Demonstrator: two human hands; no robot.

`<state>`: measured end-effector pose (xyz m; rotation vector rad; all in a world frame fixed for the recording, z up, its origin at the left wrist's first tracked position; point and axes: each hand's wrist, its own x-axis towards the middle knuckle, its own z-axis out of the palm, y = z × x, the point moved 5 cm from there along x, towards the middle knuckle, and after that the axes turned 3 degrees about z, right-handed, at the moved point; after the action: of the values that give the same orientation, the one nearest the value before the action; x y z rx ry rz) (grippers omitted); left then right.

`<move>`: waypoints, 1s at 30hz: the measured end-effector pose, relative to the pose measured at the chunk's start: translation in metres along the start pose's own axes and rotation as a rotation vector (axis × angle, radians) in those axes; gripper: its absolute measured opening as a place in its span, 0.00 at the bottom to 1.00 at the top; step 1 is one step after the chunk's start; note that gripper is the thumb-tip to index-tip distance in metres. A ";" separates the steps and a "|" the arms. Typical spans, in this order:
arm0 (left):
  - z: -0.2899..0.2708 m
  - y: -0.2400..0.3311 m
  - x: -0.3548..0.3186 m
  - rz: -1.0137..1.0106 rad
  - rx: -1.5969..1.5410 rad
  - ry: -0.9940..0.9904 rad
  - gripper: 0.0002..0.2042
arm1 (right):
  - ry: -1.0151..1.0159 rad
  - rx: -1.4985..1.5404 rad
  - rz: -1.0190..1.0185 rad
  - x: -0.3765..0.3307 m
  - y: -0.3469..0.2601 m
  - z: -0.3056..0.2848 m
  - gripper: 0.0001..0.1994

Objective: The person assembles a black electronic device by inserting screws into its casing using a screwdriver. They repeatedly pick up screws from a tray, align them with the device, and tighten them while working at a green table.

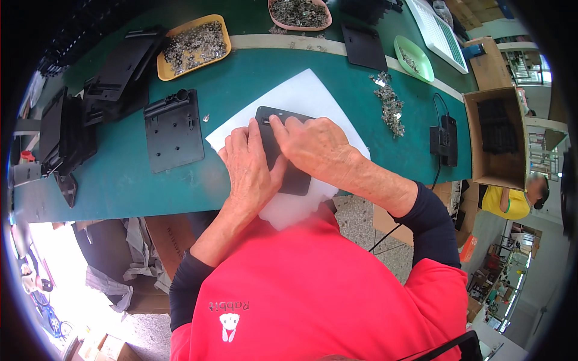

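A flat black plastic panel (296,182) lies slanted on a white foam sheet (310,90) in front of me. My left hand (250,171) grips the panel's left side, its thumb over the surface and its fingers along the edge. Across the panel's upper part, my right hand (316,147) is bent, with the index fingertip pressing at a small shiny metal piece (265,122) near the top left corner. My fingers cover much of the panel's middle. Another black panel (174,135), with a tube-like ridge and small posts, rests on the green table to the left.
Metal parts fill a yellow tray (226,45), a pink tray (322,27) and a green tray (424,69). Loose metal clips (391,108) lie right of the foam. Black panels (123,66) are stacked at left. A black adapter (445,141) and cardboard box (497,168) are at right, a person (509,201) beyond.
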<state>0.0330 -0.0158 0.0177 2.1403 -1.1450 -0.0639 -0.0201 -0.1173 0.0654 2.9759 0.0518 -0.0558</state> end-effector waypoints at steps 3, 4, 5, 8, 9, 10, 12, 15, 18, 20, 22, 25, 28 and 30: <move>0.002 0.000 0.001 0.022 -0.006 0.004 0.40 | -0.037 -0.009 -0.097 0.007 -0.007 -0.012 0.19; 0.003 0.000 0.001 0.028 -0.009 0.012 0.40 | -0.025 -0.001 -0.145 0.009 -0.008 -0.018 0.16; 0.003 -0.001 0.000 0.035 -0.006 0.020 0.40 | -0.008 0.008 -0.195 0.010 -0.009 -0.025 0.14; 0.006 -0.008 0.001 0.035 0.019 0.020 0.39 | -0.217 -0.039 -0.208 0.031 -0.020 -0.028 0.08; 0.005 -0.009 0.001 0.014 0.010 0.009 0.38 | -0.328 -0.069 -0.191 0.036 -0.022 -0.026 0.06; 0.004 -0.009 0.001 -0.007 0.000 -0.002 0.37 | -0.234 -0.010 -0.200 0.033 -0.021 -0.032 0.06; 0.000 -0.010 0.006 -0.023 -0.049 0.039 0.34 | -0.044 0.086 -0.222 0.024 -0.008 -0.039 0.06; -0.006 -0.016 0.008 -0.089 -0.196 0.115 0.27 | -0.059 0.225 0.008 0.018 0.029 -0.012 0.06; -0.016 -0.018 0.016 -0.256 -0.458 0.134 0.17 | 0.280 0.731 0.303 -0.010 0.077 0.013 0.09; -0.024 -0.023 0.026 -0.244 -0.653 0.085 0.13 | 0.355 1.046 0.472 -0.022 0.093 0.040 0.10; -0.047 -0.014 0.037 -0.196 -0.763 0.075 0.08 | 0.239 1.314 0.689 -0.034 0.092 0.062 0.12; -0.105 0.040 0.051 0.164 -0.290 0.174 0.08 | 0.284 1.530 0.746 -0.042 0.092 0.064 0.12; -0.090 0.066 0.031 0.596 0.133 0.215 0.16 | 0.313 1.552 0.728 -0.043 0.092 0.070 0.12; -0.052 0.057 0.005 0.605 0.209 0.068 0.18 | 0.330 1.494 0.707 -0.043 0.091 0.069 0.12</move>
<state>0.0135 -0.0113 0.0929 1.8578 -1.7681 0.4132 -0.0616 -0.2199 0.0135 4.0231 -1.6678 0.8189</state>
